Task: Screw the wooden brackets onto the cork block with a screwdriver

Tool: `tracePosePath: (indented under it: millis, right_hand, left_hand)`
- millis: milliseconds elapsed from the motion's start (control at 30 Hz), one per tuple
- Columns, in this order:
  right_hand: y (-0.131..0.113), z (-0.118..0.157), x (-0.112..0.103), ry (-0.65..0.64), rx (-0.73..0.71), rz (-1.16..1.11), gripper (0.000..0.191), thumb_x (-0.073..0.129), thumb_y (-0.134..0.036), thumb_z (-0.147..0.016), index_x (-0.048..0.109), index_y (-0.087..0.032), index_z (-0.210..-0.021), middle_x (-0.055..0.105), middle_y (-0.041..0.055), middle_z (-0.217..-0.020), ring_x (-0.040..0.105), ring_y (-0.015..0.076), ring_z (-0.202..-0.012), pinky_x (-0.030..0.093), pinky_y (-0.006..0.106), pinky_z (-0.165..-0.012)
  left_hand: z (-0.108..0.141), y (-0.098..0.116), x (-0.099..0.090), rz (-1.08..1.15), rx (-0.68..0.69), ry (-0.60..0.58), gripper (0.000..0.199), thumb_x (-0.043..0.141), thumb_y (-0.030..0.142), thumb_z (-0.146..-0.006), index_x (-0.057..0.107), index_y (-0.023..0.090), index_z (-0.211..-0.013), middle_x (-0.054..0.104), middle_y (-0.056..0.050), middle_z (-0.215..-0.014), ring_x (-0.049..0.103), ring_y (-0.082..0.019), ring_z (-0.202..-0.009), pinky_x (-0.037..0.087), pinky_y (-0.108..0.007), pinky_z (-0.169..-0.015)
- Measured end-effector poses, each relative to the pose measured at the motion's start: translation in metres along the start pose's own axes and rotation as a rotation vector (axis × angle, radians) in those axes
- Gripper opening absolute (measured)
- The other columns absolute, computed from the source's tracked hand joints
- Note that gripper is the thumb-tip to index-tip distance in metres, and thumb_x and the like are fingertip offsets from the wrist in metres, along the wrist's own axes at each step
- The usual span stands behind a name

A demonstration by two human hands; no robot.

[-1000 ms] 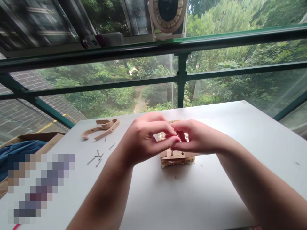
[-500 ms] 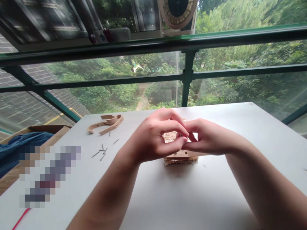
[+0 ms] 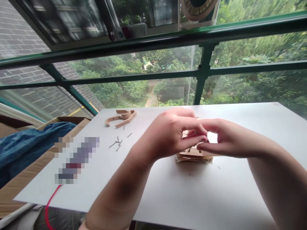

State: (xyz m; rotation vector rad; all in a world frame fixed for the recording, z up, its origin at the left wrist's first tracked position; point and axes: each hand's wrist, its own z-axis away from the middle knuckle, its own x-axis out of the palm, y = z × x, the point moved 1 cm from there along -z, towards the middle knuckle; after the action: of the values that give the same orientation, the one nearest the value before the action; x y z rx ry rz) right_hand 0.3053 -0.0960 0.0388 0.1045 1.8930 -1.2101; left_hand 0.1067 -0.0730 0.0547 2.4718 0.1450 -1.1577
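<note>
In front of me is a tan piece with round holes (image 3: 195,151), resting on a block in clear wrapping (image 3: 195,159). A small screw (image 3: 189,149) stands tilted at one of its holes. My left hand (image 3: 178,134) is over the block, thumb and index finger pinched together; whatever lies between them is too small to make out. Close against it, my right hand (image 3: 222,137) is closed, its thumb tip low by the tan piece and its fingers partly hidden behind my left hand. What it grips cannot be seen.
Several loose screws (image 3: 117,142) lie on the white table (image 3: 158,191) to the left. Behind them are curved tan pieces (image 3: 126,118). A blurred-out object (image 3: 79,158) with a red cord (image 3: 49,204) lies farther left, beside a cardboard box (image 3: 31,172) holding blue cloth (image 3: 33,140).
My view has turned left, so everything sits farther right. The left fingertips have lifted slightly, the gap between the hands has changed, and a screw now shows at a hole.
</note>
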Motion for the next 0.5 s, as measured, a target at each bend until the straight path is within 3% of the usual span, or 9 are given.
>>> tracePosePath:
  millis: [367, 500]
  right_hand:
    - [0.0032, -0.0007, -0.0001, 0.009, 0.013, 0.028, 0.01, 0.067, -0.028, -0.081, 0.069, -0.019, -0.081, 0.069, 0.0029, -0.074, 0.062, 0.0179, -0.072, 0.049, 0.026, -0.065]
    - [0.001, 0.0004, 0.0008, -0.012, 0.014, 0.003, 0.014, 0.07, -0.03, -0.08, 0.071, -0.018, -0.088, 0.07, 0.0027, -0.077, 0.062, 0.0168, -0.069, 0.048, 0.024, -0.061]
  left_hand:
    - [0.0012, 0.0042, -0.0059, 0.044, -0.004, -0.064, 0.016, 0.067, 0.014, -0.083, 0.076, 0.024, -0.092, 0.073, -0.001, -0.085, 0.067, -0.015, -0.078, 0.052, -0.029, -0.077]
    - [0.0014, 0.0046, -0.0017, 0.079, -0.013, -0.055, 0.01, 0.069, 0.021, -0.083, 0.076, 0.023, -0.09, 0.074, -0.001, -0.082, 0.067, -0.016, -0.078, 0.052, -0.029, -0.078]
